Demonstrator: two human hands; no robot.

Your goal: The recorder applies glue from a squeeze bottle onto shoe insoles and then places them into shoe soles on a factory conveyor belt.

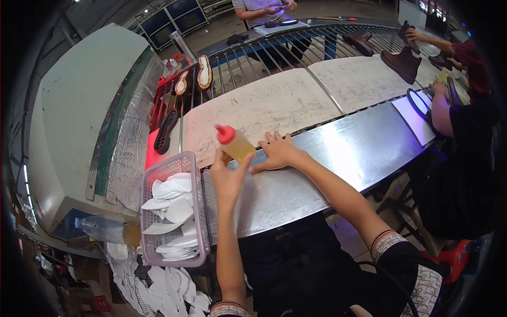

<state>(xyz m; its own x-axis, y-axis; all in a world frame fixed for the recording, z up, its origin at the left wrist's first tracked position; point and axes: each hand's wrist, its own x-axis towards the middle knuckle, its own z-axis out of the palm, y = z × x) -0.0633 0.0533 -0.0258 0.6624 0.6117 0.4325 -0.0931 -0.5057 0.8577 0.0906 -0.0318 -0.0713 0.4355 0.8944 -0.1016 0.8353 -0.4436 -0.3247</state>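
My left hand (228, 177) is wrapped round a squeeze bottle (238, 146) of clear plastic, with a red nozzle cap and yellowish liquid inside. The bottle tilts toward the upper left, above the near edge of the belt. My right hand (278, 151) lies with spread fingers on the far edge of the shiny metal table (338, 153), close to the bottle, and holds nothing. Left of my left forearm stands a pale purple plastic basket (202, 222) holding several white, flat, sole-shaped pieces (180, 210).
Beyond the table runs a stained, pale conveyor belt (264, 108), then metal rollers (264, 55). A dark sole (166, 132) and two brown-rimmed soles (204, 72) lie near the large machine (84, 105) at left. Brown boots (401, 64) and a co-worker's arm (441, 108) are at right.
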